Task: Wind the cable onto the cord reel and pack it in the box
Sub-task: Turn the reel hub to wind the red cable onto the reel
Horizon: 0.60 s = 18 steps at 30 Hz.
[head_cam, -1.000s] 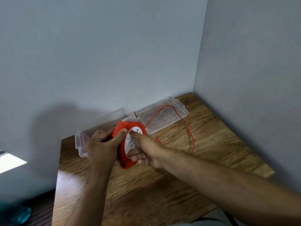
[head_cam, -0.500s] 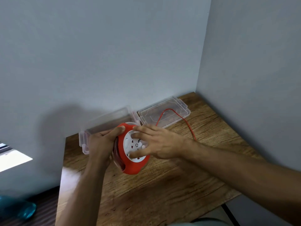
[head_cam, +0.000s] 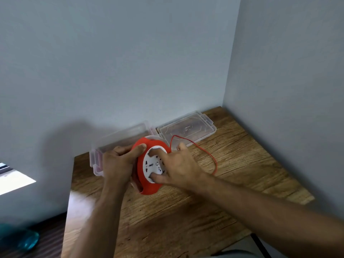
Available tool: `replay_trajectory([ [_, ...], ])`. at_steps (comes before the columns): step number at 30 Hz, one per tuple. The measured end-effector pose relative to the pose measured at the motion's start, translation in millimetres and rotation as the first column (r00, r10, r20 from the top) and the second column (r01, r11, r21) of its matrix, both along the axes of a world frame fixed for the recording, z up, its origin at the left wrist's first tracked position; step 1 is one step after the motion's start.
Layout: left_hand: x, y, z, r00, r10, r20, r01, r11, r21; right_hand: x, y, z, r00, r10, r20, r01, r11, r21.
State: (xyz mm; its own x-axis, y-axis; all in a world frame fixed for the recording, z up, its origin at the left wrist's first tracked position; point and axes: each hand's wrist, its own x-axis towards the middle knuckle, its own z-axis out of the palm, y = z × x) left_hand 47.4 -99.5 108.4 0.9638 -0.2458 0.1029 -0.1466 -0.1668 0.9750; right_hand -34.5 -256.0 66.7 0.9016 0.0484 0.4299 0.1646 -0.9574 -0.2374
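A round red cord reel with a white socket face is held upright above the wooden table. My left hand grips its red rim from the left, thumb on top. My right hand lies over the white face, fingers set in its recesses. A thin red cable loops out from the reel's top, runs right across the table and curves back under my right wrist. The clear plastic box stands behind the reel, mostly hidden by my left hand.
The box's clear lid lies flat at the back right, next to the box. Grey walls close the table in at the back and on the right. The table's left edge drops to a dark floor with a teal object.
My right hand has turned on the white face, from the lower side to across it. The loose cable loop has shortened and pulled off the lid toward the reel. The view shifted slightly.
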Motion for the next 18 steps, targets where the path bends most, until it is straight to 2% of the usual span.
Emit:
replay_trajectory([
  [2, -1, -1, 1, 0.999, 0.029, 0.035, -0.029, 1.000, 0.012, -4, 17, -4, 0.989, -0.131, -0.063, 0.144, 0.938, 0.317],
  [4, -1, 0, -1, 0.996, 0.013, 0.086, -0.018, 0.998, 0.058, -8, 31, -6, 0.967, -0.176, -0.185, 0.251, 0.790, 0.560],
  [6, -2, 2, -4, 0.995, -0.012, 0.102, 0.005, 0.997, 0.072, -11, 37, -3, 0.927, -0.158, -0.340, 0.366, 0.575, 0.732],
  [8, -7, 3, -8, 0.997, -0.013, 0.081, 0.009, 0.999, 0.047, -10, 39, 3, 0.884, -0.106, -0.455, 0.464, 0.308, 0.830],
  [10, -10, 2, -11, 0.998, 0.003, 0.055, -0.003, 1.000, 0.006, -7, 37, 9, 0.857, 0.019, -0.515, 0.514, 0.034, 0.857],
  [11, -9, 0, -13, 0.999, 0.007, 0.047, -0.006, 1.000, -0.009, -7, 36, 12, 0.845, 0.087, -0.528, 0.534, -0.059, 0.844],
  [13, -8, 0, -13, 0.999, 0.005, 0.043, -0.004, 1.000, -0.009, -9, 34, 17, 0.809, 0.192, -0.556, 0.583, -0.135, 0.801],
  [18, -5, 1, -13, 1.000, -0.002, -0.027, 0.001, 1.000, -0.015, -17, 24, 31, 0.753, 0.313, -0.579, 0.650, -0.219, 0.728],
])
